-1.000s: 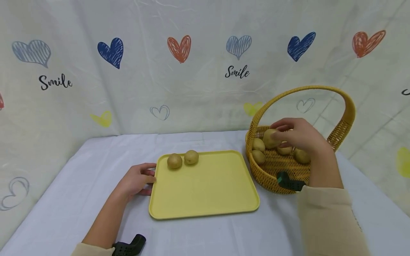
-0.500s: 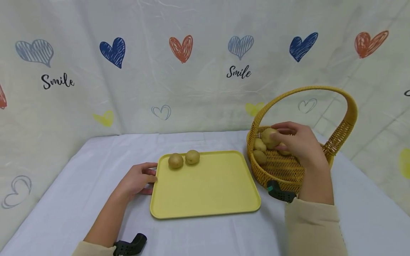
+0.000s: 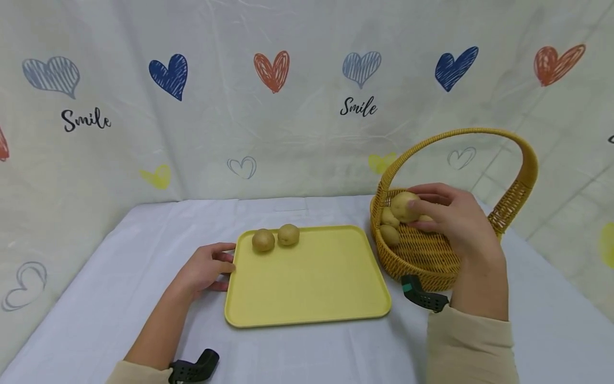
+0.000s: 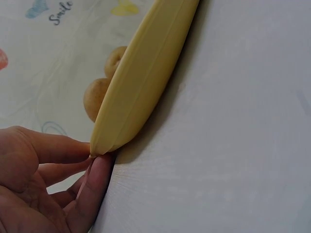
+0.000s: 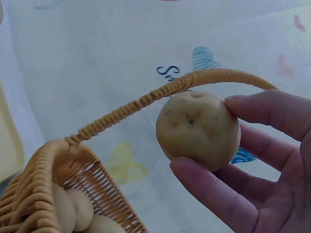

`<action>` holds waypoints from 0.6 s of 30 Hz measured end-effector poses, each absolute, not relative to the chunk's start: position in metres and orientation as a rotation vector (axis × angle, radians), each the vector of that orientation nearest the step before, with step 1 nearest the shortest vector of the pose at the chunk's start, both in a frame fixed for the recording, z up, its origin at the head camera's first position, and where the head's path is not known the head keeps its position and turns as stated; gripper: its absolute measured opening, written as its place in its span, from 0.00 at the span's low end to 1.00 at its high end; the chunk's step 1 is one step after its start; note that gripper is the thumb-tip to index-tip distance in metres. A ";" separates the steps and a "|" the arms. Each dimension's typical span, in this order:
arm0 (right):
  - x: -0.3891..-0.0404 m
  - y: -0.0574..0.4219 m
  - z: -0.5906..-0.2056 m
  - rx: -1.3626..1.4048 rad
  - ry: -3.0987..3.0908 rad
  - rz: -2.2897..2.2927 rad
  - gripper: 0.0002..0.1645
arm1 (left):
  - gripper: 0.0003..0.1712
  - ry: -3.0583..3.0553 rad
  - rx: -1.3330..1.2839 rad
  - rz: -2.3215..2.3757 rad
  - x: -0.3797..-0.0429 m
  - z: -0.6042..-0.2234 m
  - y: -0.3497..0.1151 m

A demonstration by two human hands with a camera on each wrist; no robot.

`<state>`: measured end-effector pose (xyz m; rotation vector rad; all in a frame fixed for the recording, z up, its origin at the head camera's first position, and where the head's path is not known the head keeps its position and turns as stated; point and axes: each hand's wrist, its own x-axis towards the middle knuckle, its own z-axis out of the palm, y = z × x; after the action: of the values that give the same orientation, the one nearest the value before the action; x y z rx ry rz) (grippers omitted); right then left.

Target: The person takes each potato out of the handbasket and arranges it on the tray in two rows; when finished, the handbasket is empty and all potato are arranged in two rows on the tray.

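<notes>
In the head view my right hand [image 3: 458, 216] holds a potato [image 3: 404, 207] above the wicker basket [image 3: 434, 281]. The right wrist view has the same round potato [image 5: 197, 131] between thumb and fingertips, beside the basket's handle [image 5: 131, 109]. More potatoes [image 3: 389, 234] lie in the basket, partly hidden by my right hand. My left hand [image 3: 203, 268] is at the left edge of the yellow tray [image 3: 312, 282]; the left wrist view shows its thumb and a finger [image 4: 63, 148] pinching the tray's rim [image 4: 141, 87]. Two potatoes [image 3: 263, 241] sit in the tray's back left corner.
The tray and basket stand side by side on a white tablecloth [image 3: 326, 354]. The basket's tall handle [image 3: 479, 132] arches over its opening and past my right hand. Behind the table hangs a white curtain [image 3: 307, 133] printed with hearts and words.
My right hand and forearm have shifted a little toward the front, while the held potato has barely moved. The left hand and the tray keep their place.
</notes>
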<state>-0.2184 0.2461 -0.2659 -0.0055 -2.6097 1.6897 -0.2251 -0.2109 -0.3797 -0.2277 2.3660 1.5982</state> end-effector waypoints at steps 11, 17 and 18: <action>-0.212 0.245 -0.258 0.058 -2.482 1.899 0.34 | 0.35 2.359 -0.216 1.615 -0.223 -0.380 -0.209; -0.213 0.237 -0.258 0.152 -2.492 1.865 0.32 | 0.35 2.356 -0.219 1.632 -0.222 -0.381 -0.209; -0.214 0.236 -0.258 0.164 -2.486 1.865 0.32 | 0.35 2.356 -0.218 1.634 -0.222 -0.381 -0.210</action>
<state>-0.2136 0.2357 -0.2581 0.1640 -2.4861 1.8651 -0.2224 -0.2099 -0.3807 -0.2178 2.3558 1.6337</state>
